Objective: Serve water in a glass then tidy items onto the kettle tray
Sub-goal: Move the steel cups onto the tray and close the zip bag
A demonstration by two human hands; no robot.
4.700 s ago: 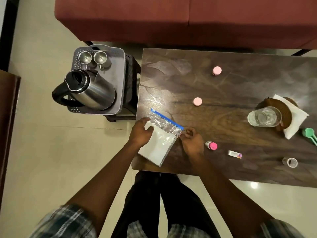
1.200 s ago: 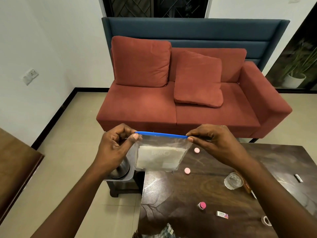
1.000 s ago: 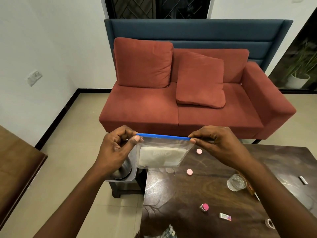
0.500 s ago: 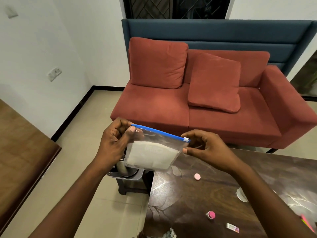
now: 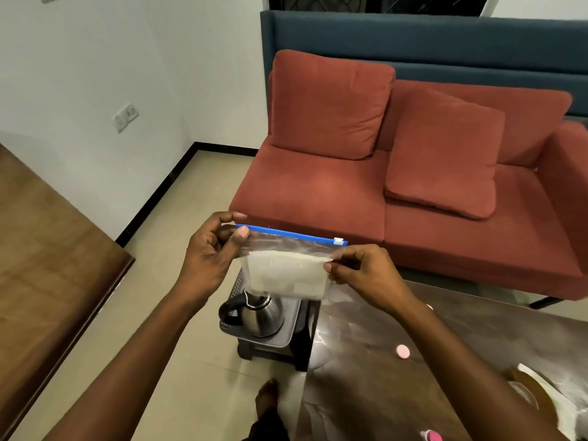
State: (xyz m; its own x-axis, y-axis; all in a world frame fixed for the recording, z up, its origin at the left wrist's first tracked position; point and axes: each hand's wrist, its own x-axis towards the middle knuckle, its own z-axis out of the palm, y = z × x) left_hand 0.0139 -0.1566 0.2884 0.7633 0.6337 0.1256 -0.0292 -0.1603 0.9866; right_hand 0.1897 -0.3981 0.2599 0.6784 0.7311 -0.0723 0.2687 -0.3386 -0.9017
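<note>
Zip bag held in the air at the centre of the frame, between both hands. The left hand pinches the bag's upper left corner, thumb over the end of the blue zip strip. The right hand pinches the bag's right edge, just below the white slider.

Half a second earlier the right fingertips sat at the slider itself. They now lie lower, and the slider stands bare at the right end of the strip. By this sign the zip appears to be run to its end and the bag closed, ready to be set down with the other items. The view has also tipped downward, so the kettle and its tray now show directly below the bag, near it but apart.

The bag is a rectangle of thin, clear, crinkled film. A flat white, paper-like insert fills its lower part, and the print on it is too blurred to read. The kettle is rounded polished steel with a black handle. The tray is grey, with rounded corners and a perforated rim, and rests on a dark stand. The surface, at lower right, is dark glossy wood with visible grain. A pink disc-shaped cap lies on it. The glass is out of frame.
</note>
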